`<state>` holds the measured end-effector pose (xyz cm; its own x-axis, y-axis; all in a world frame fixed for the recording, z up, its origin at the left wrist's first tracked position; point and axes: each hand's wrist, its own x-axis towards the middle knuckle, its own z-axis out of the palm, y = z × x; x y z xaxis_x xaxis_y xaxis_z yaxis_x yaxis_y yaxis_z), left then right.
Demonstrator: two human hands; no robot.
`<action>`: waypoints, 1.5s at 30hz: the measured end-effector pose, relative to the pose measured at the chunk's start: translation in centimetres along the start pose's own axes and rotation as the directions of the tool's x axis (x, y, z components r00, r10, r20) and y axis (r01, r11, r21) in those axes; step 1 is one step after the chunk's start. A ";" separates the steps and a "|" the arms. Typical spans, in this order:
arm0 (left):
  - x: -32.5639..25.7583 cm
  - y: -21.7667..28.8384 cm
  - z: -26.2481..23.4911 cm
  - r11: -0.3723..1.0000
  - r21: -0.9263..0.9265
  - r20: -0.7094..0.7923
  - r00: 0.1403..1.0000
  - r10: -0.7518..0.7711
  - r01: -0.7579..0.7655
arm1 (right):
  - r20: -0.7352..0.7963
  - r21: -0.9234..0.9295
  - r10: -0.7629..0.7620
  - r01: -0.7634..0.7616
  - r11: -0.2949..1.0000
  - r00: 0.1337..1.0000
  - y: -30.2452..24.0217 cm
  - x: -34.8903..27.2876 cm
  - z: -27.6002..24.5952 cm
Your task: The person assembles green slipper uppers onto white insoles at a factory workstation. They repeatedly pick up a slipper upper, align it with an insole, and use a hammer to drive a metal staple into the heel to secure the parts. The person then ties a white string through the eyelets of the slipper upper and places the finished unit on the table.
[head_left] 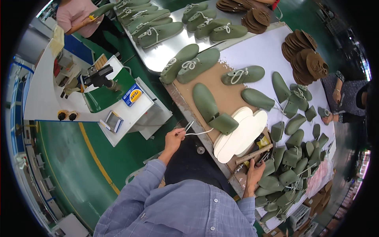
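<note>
My left hand (174, 141) is closed around a slim two-pronged metal tool (189, 126), just off the table's near-left edge. A white cord (199, 133) runs from that hand to a hinged green shoe last (205, 102) lying on the brown board. The last's heel block (224, 124) overlaps a stack of cream insole-shaped sheets (252, 128). On the right, my right hand (256, 173) reaches to a small tool tray with a wooden bar (254, 153). Its fingers are curled at the tray's end, around something dark that I cannot make out.
Many loose green lasts (290, 177) crowd the table's right side. Tied lasts (197, 65) stand along the far edge and on a metal table (160, 57). Brown sole-shaped stacks (308, 65) lie far right. One person (81, 21) stands far left, another (343, 94) at right.
</note>
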<state>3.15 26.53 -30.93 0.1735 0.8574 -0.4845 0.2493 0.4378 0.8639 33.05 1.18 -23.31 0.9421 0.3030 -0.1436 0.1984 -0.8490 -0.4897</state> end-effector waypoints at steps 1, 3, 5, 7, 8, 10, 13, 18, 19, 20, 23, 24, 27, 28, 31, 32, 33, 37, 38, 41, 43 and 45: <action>-0.2 -0.1 0.0 1.000 0.000 0.000 1.000 -0.014 0.014 | 0.005 -0.011 -0.003 0.003 1.000 1.000 0.1 0.0 0.1; -0.2 0.4 0.5 1.000 0.020 0.018 1.000 -0.004 0.004 | 0.009 -0.035 -0.011 0.011 0.999 1.000 0.6 0.8 0.4; 0.1 0.5 0.9 1.000 0.030 0.019 1.000 -0.002 0.002 | 0.008 0.028 0.022 -0.022 0.999 1.000 1.1 1.5 0.8; 0.5 -0.1 1.2 1.000 0.025 0.006 1.000 -0.013 0.013 | 0.060 0.090 0.073 -0.078 0.993 0.996 -0.7 2.2 0.7; 0.6 -0.4 1.5 1.000 0.028 -0.005 1.000 -0.009 0.010 | 0.056 0.084 0.056 -0.061 0.995 0.997 -0.7 2.7 1.0; 0.7 -0.7 1.9 0.999 0.033 -0.035 0.999 0.000 0.001 | 0.042 0.050 0.046 -0.049 0.998 0.998 -0.2 4.0 2.2; 1.3 -0.1 1.9 0.998 -0.019 -0.081 0.995 -0.055 0.054 | 0.075 0.225 0.037 -0.053 0.973 0.997 1.3 6.4 3.4; 2.6 1.6 1.3 0.999 -0.016 -0.034 0.998 -0.045 0.044 | -0.100 0.302 -0.109 0.135 0.944 0.989 3.6 6.3 3.4; 2.8 2.0 1.2 0.999 0.020 -0.016 0.999 -0.041 0.041 | -0.222 0.257 -0.179 0.235 0.937 0.959 4.2 5.5 3.8; 3.0 1.8 0.9 0.998 0.055 -0.036 0.999 -0.002 0.004 | -0.158 0.390 -0.162 0.212 0.896 0.974 0.2 3.0 2.8; 3.2 3.3 1.1 0.995 0.097 0.002 1.000 -0.018 0.018 | 0.039 0.577 -0.148 0.099 0.810 0.988 -11.2 -4.6 -1.6; 3.3 3.3 1.0 0.996 0.084 -0.005 1.000 -0.023 0.024 | 0.150 0.536 -0.189 0.081 0.840 0.970 -13.0 -6.3 -1.8; 3.9 2.7 0.0 0.992 0.111 0.021 0.998 -0.064 0.062 | 0.215 0.270 -0.681 0.627 0.731 0.700 -16.1 -7.2 1.9; 3.9 3.2 0.1 0.985 0.166 0.014 0.999 -0.049 0.046 | 0.273 0.236 -0.769 0.734 0.637 0.579 -16.9 -7.5 3.3; 3.9 2.6 0.3 0.945 0.281 -0.048 0.981 0.189 -0.168 | 0.404 0.384 -0.690 0.573 0.724 0.601 -19.7 -8.4 6.6; 4.0 2.4 0.5 0.944 0.272 -0.056 0.976 0.208 -0.186 | 0.376 0.411 -0.697 0.564 0.716 0.611 -20.3 -8.5 7.6; 3.7 3.0 0.7 0.935 0.307 -0.053 0.978 0.201 -0.176 | 0.387 0.406 -0.692 0.562 0.721 0.609 -20.6 -8.6 7.6; 2.9 3.9 1.0 0.946 0.287 -0.054 0.983 0.176 -0.153 | 0.447 0.328 -0.665 0.582 0.744 0.598 -19.5 -8.1 8.5; 3.1 3.8 0.9 0.943 0.290 -0.059 0.980 0.189 -0.164 | 0.467 0.292 -0.676 0.623 0.726 0.569 -20.2 -8.1 9.4; 3.6 3.7 0.6 0.962 0.244 -0.059 0.988 0.140 -0.122 | 0.461 0.304 -0.679 0.617 0.726 0.572 -22.0 -7.5 9.1; 3.6 3.6 0.4 0.967 0.245 -0.040 0.996 0.083 -0.071 | 0.271 0.452 -0.765 0.624 0.637 0.585 -23.0 -7.6 8.5; 3.4 4.1 0.3 0.977 0.212 -0.001 1.000 -0.001 0.001 | 0.271 0.468 -0.739 0.586 0.662 0.617 -23.1 -8.1 7.2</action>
<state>5.02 31.22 -29.04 0.1724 0.8574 -0.4849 0.4458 0.3710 0.8146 18.89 21.50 -17.03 0.3615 0.9315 0.0398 0.5567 -0.1814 -0.8107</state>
